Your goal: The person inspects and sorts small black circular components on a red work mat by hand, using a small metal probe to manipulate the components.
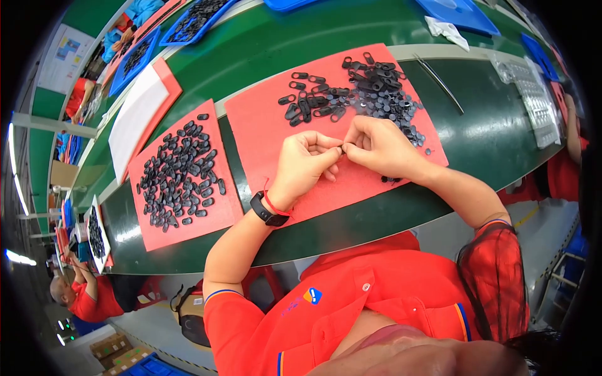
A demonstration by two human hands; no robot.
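My left hand (310,164) and my right hand (382,147) meet over a red foam mat (263,128), fingertips pinched together. Between them is a small dark piece, mostly covered by the fingers, so its kind cannot be made out. Just beyond my hands lies a pile of black oval parts with holes (376,76). Small round grey discs (392,106) are heaped beside my right hand. A few dark pieces show below my right hand, near the mat's front edge.
On the left, a second red mat (153,235) carries many black oval pieces (182,172). White and red foam sheets (141,116) lie behind it. Tweezers (439,84) and a clear plastic tray (536,103) are on the right. Blue trays (194,25) stand farther back. Other people work nearby.
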